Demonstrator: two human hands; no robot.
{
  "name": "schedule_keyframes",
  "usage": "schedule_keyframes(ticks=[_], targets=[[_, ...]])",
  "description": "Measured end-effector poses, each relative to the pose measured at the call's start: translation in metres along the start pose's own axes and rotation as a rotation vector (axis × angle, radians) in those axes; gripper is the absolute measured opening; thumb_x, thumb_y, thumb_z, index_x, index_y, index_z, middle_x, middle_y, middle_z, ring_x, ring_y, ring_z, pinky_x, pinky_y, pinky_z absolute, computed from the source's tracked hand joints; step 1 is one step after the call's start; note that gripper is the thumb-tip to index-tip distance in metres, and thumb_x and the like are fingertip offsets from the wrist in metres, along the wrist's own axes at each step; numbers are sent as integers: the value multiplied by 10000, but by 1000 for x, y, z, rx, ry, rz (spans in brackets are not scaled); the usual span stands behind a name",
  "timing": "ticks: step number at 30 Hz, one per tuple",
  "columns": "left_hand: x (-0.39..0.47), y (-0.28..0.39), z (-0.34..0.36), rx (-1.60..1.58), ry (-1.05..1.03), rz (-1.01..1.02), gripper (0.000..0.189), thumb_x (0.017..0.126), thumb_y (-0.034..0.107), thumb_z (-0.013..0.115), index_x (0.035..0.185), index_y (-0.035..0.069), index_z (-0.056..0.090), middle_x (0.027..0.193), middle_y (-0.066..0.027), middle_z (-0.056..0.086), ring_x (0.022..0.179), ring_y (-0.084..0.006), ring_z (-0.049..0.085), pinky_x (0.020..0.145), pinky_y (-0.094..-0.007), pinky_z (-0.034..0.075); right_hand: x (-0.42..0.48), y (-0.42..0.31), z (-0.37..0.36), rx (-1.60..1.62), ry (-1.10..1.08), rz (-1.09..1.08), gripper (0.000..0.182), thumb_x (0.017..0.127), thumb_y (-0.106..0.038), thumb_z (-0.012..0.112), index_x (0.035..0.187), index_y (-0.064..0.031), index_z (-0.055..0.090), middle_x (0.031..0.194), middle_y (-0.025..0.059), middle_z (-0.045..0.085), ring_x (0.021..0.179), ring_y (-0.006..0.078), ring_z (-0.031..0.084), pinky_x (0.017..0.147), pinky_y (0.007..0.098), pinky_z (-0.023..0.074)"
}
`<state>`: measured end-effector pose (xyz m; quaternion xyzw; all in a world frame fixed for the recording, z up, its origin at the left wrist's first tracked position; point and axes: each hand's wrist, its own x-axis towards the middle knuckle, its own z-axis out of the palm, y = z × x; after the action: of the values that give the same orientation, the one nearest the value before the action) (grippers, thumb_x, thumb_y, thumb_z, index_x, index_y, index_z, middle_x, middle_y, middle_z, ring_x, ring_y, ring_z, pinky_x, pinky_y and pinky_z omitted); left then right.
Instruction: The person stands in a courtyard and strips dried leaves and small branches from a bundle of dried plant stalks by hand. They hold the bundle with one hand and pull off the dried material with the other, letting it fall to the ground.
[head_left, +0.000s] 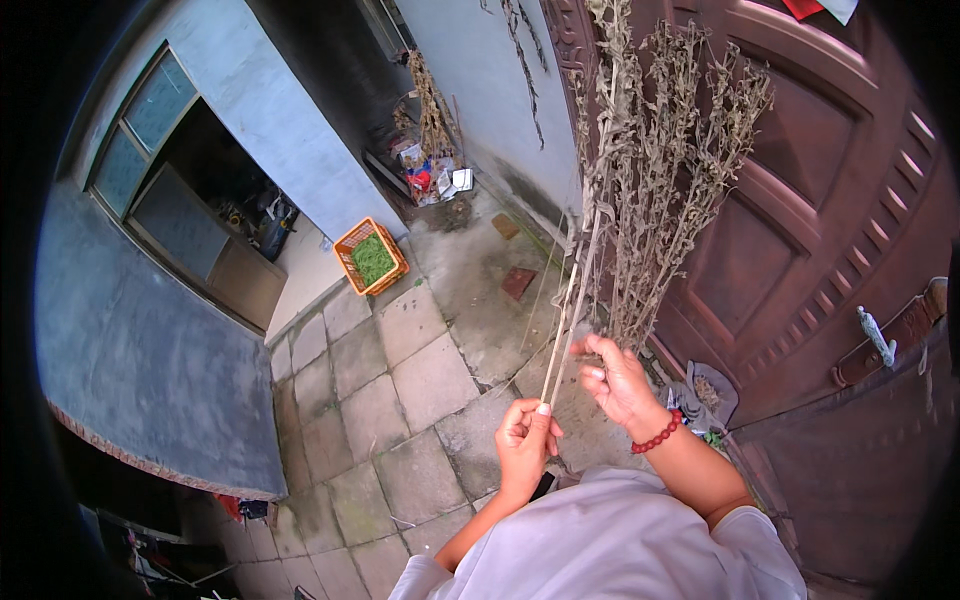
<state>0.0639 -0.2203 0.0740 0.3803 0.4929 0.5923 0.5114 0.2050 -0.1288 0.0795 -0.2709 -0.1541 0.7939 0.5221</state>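
My left hand (525, 439) is closed around the bare lower ends of a few long dried plant stalks (571, 300), which rise away from me with withered leaves at their far part. Close to their right side is my right hand (613, 379), its fingers curled and partly blurred; whether it touches a stalk or holds anything I cannot tell. A red bead bracelet (658, 435) circles the right wrist. Beyond that hand, a bundle of dried leafy plants (660, 187) stands against the dark red panelled door (795, 135).
An orange plastic crate (367, 289) of green plant matter sits by the doorway. Brick pieces (518, 283) lie on the concrete. Papers and dried plants (431, 112) are heaped in the far corner. A grey hat-like thing (709, 394) holding small bits is at the door's foot.
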Motion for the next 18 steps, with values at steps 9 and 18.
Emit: schedule_keyframes(ticks=[9,18], targets=[[-1,-17,13,104,6,81,100,946,118,539,935,20,529,697,-85,632,484,-83,507,445,-213,416,-9,-33,18,-990,54,-1029,279,851,-64,649,1110,-52,546,1052,54,589,795,110,556,638,219,468],[-5,-25,19,323,8,250,104,946,95,529,953,-8,513,774,-122,667,543,-97,559,479,-229,458,-10,-36,19,-923,111,-895,250,793,-85,732,936,-12,541,791,47,565,721,88,506,644,246,444]])
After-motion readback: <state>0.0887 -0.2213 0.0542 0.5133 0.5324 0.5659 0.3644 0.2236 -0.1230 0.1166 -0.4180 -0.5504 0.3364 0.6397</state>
